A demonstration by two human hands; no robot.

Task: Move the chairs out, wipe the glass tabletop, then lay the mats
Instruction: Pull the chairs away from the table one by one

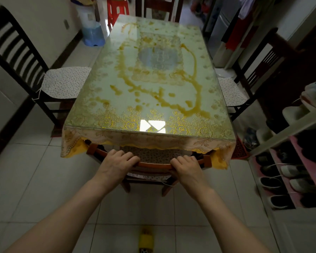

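**tilefloor_tom:** Standing right behind them, head view: this is clearly step one, the chairs. Both hands are on the top rail of the near chair, which is tucked under the near end of the table. The left hand has its fingers curled over the rail, and the right hand is doing the same further along, so it's a proper two-handed grip on the wood.

**mop_and_go:** So nothing wiped yet?

**tilefloor_tom:** Doesn't look like it. The glass tabletop has yellowish streaky marks all over it, though some of that could be the patterned cloth under the glass. No mats or wiping cloth anywhere I can see. The left side chair and right side chair sit close to the long edges, and there's a far chair at the other end.

**mop_and_go:** Next move?

**tilefloor_tom:** I'd guess a straight pull back toward them, keeping the rail clear of the hanging tablecloth edge just above it.

**mop_and_go:** Any containers?

**tilefloor_tom:** A shoe rack on the right with several pairs on its shelves, and a blue-and-white bin far left; can't tell what's in it.
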